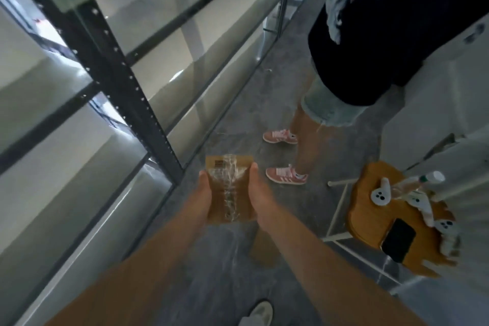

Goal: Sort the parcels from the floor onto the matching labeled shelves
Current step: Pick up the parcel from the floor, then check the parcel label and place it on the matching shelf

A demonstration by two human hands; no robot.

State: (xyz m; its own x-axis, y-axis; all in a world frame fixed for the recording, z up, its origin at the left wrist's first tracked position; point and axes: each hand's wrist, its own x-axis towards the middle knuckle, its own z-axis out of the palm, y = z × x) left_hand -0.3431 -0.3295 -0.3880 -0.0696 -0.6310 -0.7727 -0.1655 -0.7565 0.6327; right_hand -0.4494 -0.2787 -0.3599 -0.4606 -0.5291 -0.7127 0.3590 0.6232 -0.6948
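A small brown cardboard parcel (229, 188) with clear tape down its middle and a barcode near its far left corner is held out in front of me above the grey floor. My left hand (203, 193) grips its left side and my right hand (258, 192) grips its right side. The metal shelving unit (124, 79) with pale shelf boards stands to my left, and its black upright post is close to the parcel. No shelf labels are readable in this blurred view.
A person in pink sneakers (287, 176) and a dark shirt stands just right of the parcel. A round wooden stool (370, 222) at right carries a phone (398, 239), white controllers and a bottle. My own shoe (258, 313) shows at the bottom.
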